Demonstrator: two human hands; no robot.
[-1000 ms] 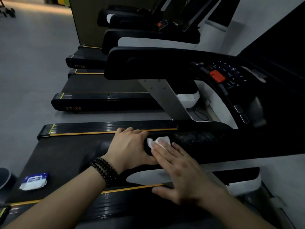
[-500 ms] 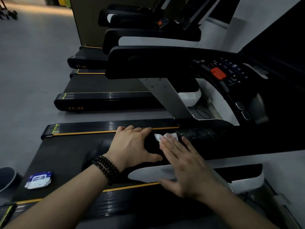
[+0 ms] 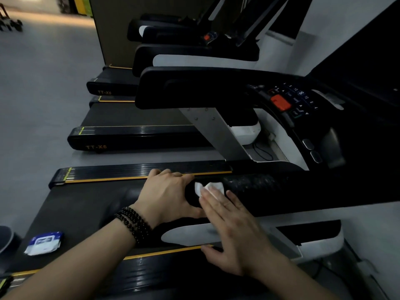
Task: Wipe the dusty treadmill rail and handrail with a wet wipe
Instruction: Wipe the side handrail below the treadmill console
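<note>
A black handrail [image 3: 281,191] runs across the middle of the view, speckled with dust right of my hands. My left hand [image 3: 168,193], with a dark bead bracelet on the wrist, grips the handrail's near end. My right hand [image 3: 229,226] lies flat with straight fingers pressing a white wet wipe [image 3: 211,187] onto the rail's top. Most of the wipe is hidden under my fingertips. The treadmill's side rail [image 3: 134,173] with a yellow stripe runs along the far edge of the belt.
A blue and white pack of wipes [image 3: 44,242] lies on the treadmill belt at lower left. The console with a red stop button [image 3: 280,102] is at upper right. More treadmills [image 3: 129,137] stand in a row beyond. Grey floor stretches to the left.
My right hand slid the wipe a little to the right along the handrail and then back toward my left hand. My left hand kept its grip on the rail's end.
</note>
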